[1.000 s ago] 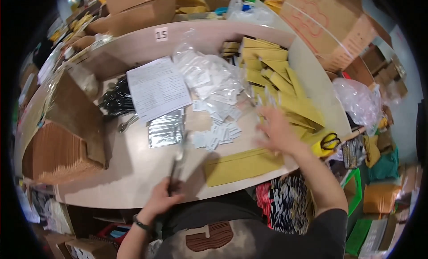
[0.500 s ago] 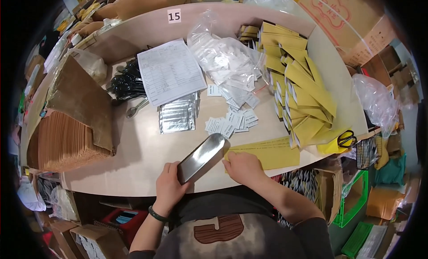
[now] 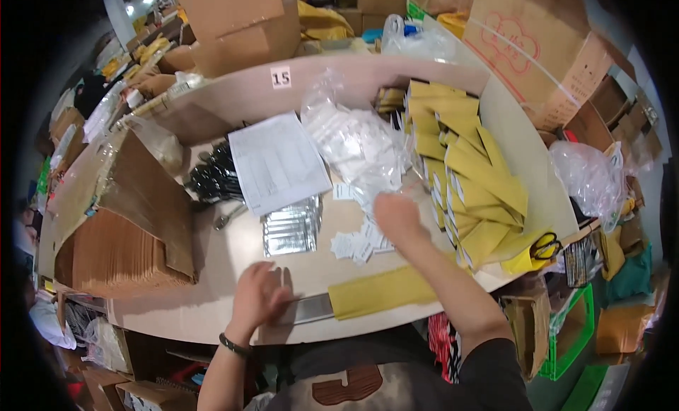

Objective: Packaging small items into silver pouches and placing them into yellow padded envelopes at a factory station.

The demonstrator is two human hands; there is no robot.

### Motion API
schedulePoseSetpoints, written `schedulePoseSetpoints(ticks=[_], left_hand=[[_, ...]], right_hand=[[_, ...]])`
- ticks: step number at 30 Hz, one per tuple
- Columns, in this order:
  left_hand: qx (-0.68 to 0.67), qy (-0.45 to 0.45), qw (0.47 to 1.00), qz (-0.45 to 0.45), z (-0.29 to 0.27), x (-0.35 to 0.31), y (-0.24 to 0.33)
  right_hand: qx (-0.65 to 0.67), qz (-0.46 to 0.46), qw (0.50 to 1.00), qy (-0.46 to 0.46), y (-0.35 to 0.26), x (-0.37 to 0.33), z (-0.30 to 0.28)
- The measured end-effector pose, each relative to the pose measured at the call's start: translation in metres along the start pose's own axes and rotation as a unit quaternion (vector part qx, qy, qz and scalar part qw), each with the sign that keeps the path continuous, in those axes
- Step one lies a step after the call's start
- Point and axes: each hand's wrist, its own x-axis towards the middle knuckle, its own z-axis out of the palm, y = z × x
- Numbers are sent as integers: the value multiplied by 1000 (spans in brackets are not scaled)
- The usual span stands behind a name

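Two hands over worktop (image 3: 212,305). Left hand (image 3: 260,294) pressed flat, fingers spread, on silver foil pouch (image 3: 311,308) at worktop's near edge; pouch end slid inside yellow envelope (image 3: 382,292) lying flat just beside. Right hand (image 3: 397,216) blurred, raised above small white packets (image 3: 361,245); whether it grips anything, cannot tell. Stack of silver pouches (image 3: 290,226) near, left of packets. Printed sheet (image 3: 278,160) behind stack. Yellow envelope pile (image 3: 470,178) at right. Scissors (image 3: 544,250) on far right edge. Brown cardboard stack (image 3: 117,252) at left.
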Motion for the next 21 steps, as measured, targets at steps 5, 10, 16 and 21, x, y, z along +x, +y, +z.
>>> schedulePoseSetpoints(ticks=[5,10,16,21], left_hand=[[-173,5,952,-251,48,95,-57],[-116,101,984,-92,58,169,-24],[-38,-68,995,69,135,188,32],[-34,-162,985,59,95,154,65]], right_hand=[[-22,-88,981,170,79,63,53],[-170,-91,981,5,75,43,53],[-191,-24,981,15,76,29,42],[102,58,980,159,72,-27,12]])
